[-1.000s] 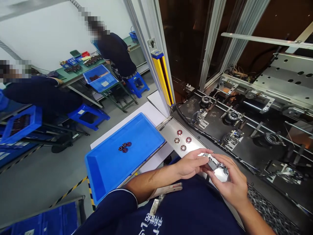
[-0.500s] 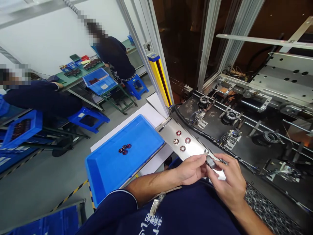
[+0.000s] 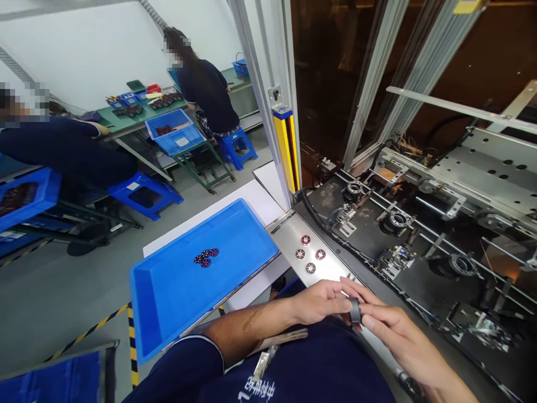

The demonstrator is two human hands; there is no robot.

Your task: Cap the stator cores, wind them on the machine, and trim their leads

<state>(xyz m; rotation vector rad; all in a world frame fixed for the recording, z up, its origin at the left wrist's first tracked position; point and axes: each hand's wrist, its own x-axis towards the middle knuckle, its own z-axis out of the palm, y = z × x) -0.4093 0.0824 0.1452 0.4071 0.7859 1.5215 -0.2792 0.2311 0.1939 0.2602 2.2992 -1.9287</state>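
Note:
Close to my body, a short dark grey metal ring is gripped between both hands. My left hand has its thumb and fingers pressed on the ring's left side. My right hand pinches the right side with thumb and fingertips; part of the ring lies hidden behind the fingers. Just beyond the hands is a silver metal ledge bearing several small round parts with dark red rims and pale star-shaped centres. A thin dark tool rests at the ledge's far end.
Left of the ledge stands a large blue tray holding several dark round parts. A machine bed with ring-shaped fixtures lies to the right, behind a yellow sensor bar. Two co-workers sit at a green bench.
Both hands have come lower and nearer my body with the grey ring, which has turned between the fingers. The view has shifted slightly. The parts on the ledge and tray stay put.

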